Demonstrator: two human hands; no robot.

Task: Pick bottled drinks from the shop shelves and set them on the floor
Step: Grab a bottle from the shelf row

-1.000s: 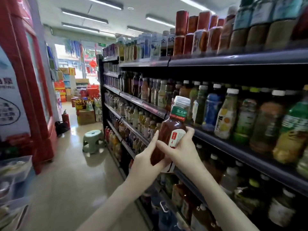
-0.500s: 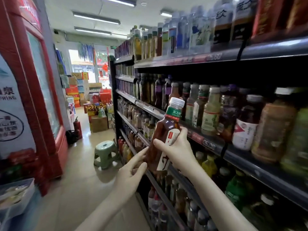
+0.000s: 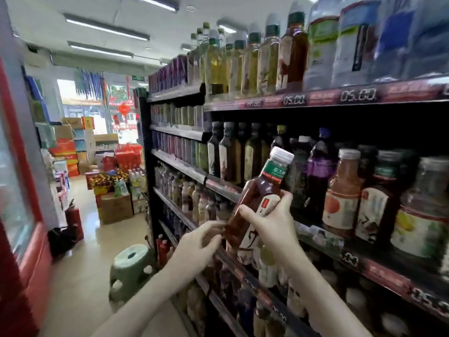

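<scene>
A bottle of dark red-brown tea with a white cap and green neck label tilts to the right in front of the shelves. My right hand grips its middle, fingers wrapped over the white label. My left hand is just left of the bottle's lower part, its curled fingertips touching the side. The black shop shelves on the right are packed with rows of bottled drinks on every level.
A green plastic stool stands on the beige aisle floor by the shelf end. A red fridge lines the left side, a red fire extinguisher beside it. Stacked cartons and goods fill the far end.
The view has swung left along the shelves. My left hand slipped back from the bottle's base, then came up to touch its lower side. My right hand kept its grip.
</scene>
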